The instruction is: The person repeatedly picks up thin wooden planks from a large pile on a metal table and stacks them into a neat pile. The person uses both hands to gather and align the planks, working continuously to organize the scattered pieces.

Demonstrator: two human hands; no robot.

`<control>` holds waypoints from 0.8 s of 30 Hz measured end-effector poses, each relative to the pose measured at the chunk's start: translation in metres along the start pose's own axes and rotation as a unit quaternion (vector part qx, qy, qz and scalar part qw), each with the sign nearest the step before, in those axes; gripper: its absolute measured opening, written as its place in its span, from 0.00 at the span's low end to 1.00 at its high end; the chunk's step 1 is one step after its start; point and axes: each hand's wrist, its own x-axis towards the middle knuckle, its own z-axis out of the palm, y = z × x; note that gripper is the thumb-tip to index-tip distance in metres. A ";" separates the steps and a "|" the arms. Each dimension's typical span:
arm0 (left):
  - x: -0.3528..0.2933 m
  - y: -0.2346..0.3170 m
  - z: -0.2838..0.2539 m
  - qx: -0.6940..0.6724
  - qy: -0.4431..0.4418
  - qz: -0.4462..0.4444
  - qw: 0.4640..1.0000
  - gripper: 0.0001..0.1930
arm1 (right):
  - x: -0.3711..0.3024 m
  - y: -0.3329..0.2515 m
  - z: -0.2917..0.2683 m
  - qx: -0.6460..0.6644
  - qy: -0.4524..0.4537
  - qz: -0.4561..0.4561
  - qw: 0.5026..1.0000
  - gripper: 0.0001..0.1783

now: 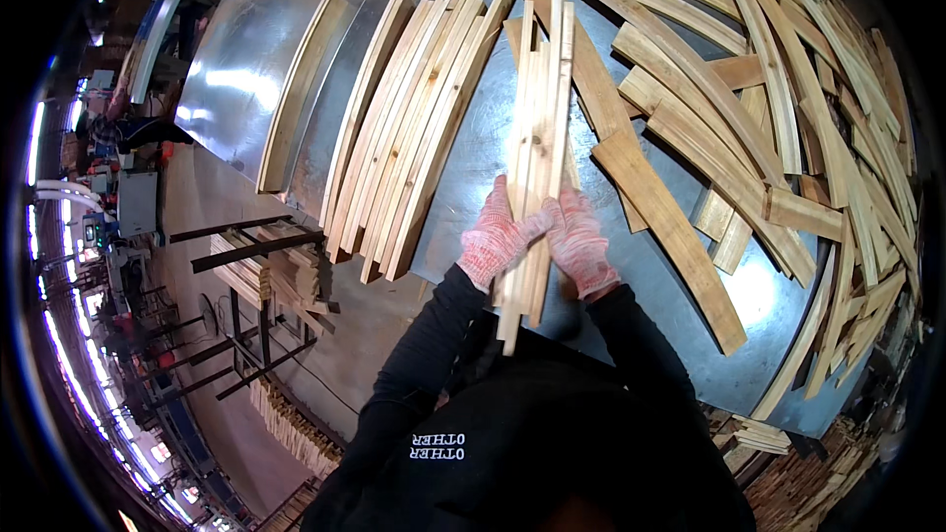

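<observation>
Between my two gloved hands is a bundle of several pale wooden strips [537, 128], lying lengthwise away from me with uneven ends. My left hand [501, 233] grips the bundle from its left side, and my right hand [579, 241] presses round it from the right. Both hands wear pink-and-white knit gloves, and their thumbs meet on top of the wood. The near ends of the strips reach over the table's front edge toward my body. Just right of the bundle lies a wide brown board [670, 241].
A row of stacked wooden strips [414, 128] lies left on the metal table [458, 207], with a single board [301, 89] further left. A large loose pile of boards [719, 138] covers the right side. A dark metal rack [261, 325] stands on the floor at left.
</observation>
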 end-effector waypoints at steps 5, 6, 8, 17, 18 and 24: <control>-0.016 0.036 -0.014 0.261 0.097 -0.081 0.957 0.67 | -0.015 0.007 0.002 0.227 -0.146 -0.028 0.962 0.22; -0.016 0.034 -0.009 0.296 0.139 -0.082 0.941 0.68 | -0.013 0.008 -0.001 0.306 -0.171 0.075 0.933 0.22; -0.012 0.033 -0.009 0.260 0.146 -0.118 0.947 0.64 | -0.015 0.005 -0.002 0.410 -0.158 0.194 0.877 0.19; -0.006 -0.002 -0.035 -0.319 -0.120 0.002 0.940 0.39 | 0.004 -0.036 -0.020 0.532 -0.107 0.150 0.826 0.26; -0.004 -0.011 -0.032 -0.220 -0.114 0.009 0.969 0.35 | 0.002 -0.029 -0.016 0.539 -0.100 0.134 0.826 0.27; -0.020 -0.012 -0.051 0.419 -0.058 -0.041 0.905 0.15 | 0.020 -0.047 0.018 0.276 -0.076 0.198 0.938 0.54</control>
